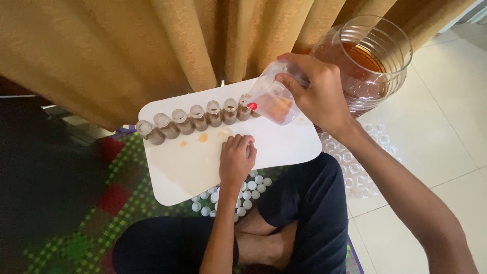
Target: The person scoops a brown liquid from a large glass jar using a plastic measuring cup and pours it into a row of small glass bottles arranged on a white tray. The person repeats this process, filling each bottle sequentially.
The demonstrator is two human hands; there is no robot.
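Overhead, right hand tilts clear plastic cup.

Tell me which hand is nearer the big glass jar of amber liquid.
Right. The right hand holds a small measuring cup tilted over the row of small bottles, right beside the glass jar. The left hand rests on the white tray, well away from the jar.

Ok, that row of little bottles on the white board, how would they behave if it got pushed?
The small bottles are narrow and upright, so they would probably tip easily. They stand shoulder to shoulder, so one falling might knock the next. Their tops look open, so they could spill; drips already mark the white board.
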